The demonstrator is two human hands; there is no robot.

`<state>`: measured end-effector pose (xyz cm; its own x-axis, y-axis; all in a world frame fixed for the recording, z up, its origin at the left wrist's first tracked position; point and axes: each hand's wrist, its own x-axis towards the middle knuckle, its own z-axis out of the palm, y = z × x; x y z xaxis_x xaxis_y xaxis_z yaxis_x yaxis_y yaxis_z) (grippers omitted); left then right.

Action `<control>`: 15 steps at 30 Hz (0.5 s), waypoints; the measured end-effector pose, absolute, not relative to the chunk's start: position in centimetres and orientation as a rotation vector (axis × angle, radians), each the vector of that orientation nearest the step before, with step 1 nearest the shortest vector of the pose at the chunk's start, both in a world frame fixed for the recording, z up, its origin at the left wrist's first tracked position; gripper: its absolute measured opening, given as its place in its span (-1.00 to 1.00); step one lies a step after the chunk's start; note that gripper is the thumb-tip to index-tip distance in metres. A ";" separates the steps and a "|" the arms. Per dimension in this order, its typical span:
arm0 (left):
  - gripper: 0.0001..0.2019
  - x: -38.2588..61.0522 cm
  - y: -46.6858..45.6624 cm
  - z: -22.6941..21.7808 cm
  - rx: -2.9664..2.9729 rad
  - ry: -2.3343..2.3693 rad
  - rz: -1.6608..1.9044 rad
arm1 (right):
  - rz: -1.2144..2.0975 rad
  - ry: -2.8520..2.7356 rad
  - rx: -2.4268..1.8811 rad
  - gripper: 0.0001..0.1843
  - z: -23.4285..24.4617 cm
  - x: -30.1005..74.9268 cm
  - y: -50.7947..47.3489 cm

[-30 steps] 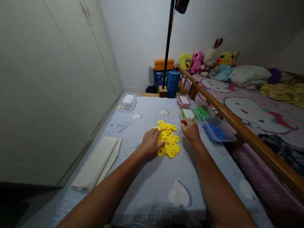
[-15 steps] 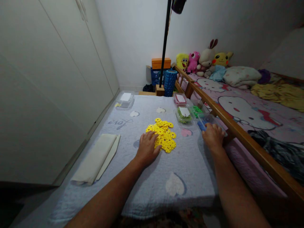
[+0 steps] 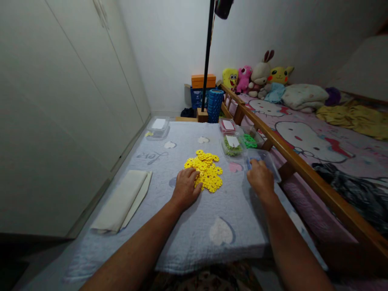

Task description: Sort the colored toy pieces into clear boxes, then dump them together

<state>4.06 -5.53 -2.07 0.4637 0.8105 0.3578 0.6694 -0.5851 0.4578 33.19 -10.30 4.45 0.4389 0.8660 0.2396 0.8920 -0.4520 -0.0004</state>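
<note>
My left hand (image 3: pixel 185 188) lies at the left edge of a pile of yellow flower-shaped snap discs (image 3: pixel 209 173), fingers stretched out and touching some of them. On the right, my right hand (image 3: pixel 260 178) is at the near left side of a clear plastic container (image 3: pixel 274 167). Its fingers are curled closed, and what they hold is hidden. A little blue shows around the fingertips. Farther back stand containers with olive-green pieces (image 3: pixel 232 151), bright green discs (image 3: pixel 250 140) and red pieces (image 3: pixel 227 125); white labels lie on the red and olive ones.
A lidded clear box (image 3: pixel 159 123) with a white label stands at the table's far left. Folded cream cloth (image 3: pixel 123 202) lies on the left. The wooden bed rail (image 3: pixel 291 161) runs along the right side. Behind the table rises a black pole (image 3: pixel 207 60).
My right hand has shifted left over the clear container, its fingers now more curled. The view has moved slightly. My left hand stays at the yellow pile.
</note>
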 end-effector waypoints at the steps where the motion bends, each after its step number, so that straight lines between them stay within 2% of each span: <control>1: -0.62 4.1 -5.5 -2.1 2.465 1.270 0.810 | -0.305 -1.580 -2.541 -0.61 4.4 32.6 -10.6; 8: -0.65 4.0 -5.7 -1.8 2.469 1.232 0.874 | -0.207 -1.745 -2.273 -0.60 3.6 28.8 -12.1; 11: -0.67 4.1 -6.1 -1.2 2.475 1.216 0.912 | -0.133 -1.740 -2.117 -0.68 4.0 29.9 -11.7; 15: -0.67 5.2 -7.0 -0.1 2.479 1.156 0.923 | -0.276 -1.507 -2.128 -0.70 4.1 34.4 -9.8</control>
